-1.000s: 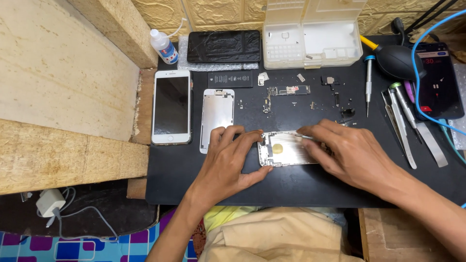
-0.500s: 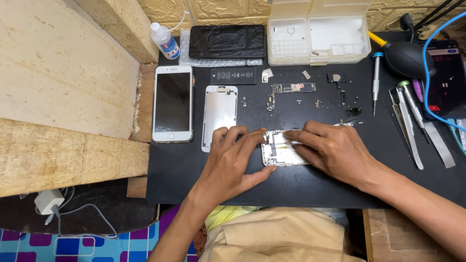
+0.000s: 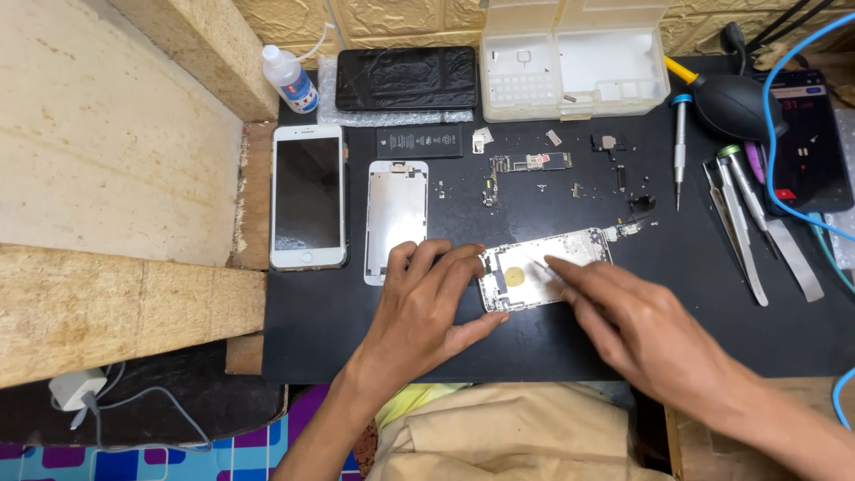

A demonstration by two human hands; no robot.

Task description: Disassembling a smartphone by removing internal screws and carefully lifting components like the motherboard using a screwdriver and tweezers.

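An opened silver phone housing [image 3: 579,254] lies on the black work mat [image 3: 552,343] in front of me. My left hand [image 3: 427,303] lies flat on the mat, its fingertips and thumb clamping the housing's left end. From the right, my right hand [image 3: 641,330] pinches a thin metal tool [image 3: 545,270] whose tip rests inside the housing near a round gold part [image 3: 515,276].
A white phone [image 3: 307,196], a bare metal plate [image 3: 396,214], a battery [image 3: 419,141], a logic board [image 3: 530,163] and small loose parts lie behind. A white parts box [image 3: 574,58], screwdriver [image 3: 679,147], air blower [image 3: 735,105], tweezers [image 3: 739,223] and a dark phone [image 3: 806,138] stand back and right. Wooden blocks [image 3: 107,303] are on the left.
My right hand has drawn back toward the lower right, uncovering more of the housing, with the tool tip still on it. My left hand has kept its place.
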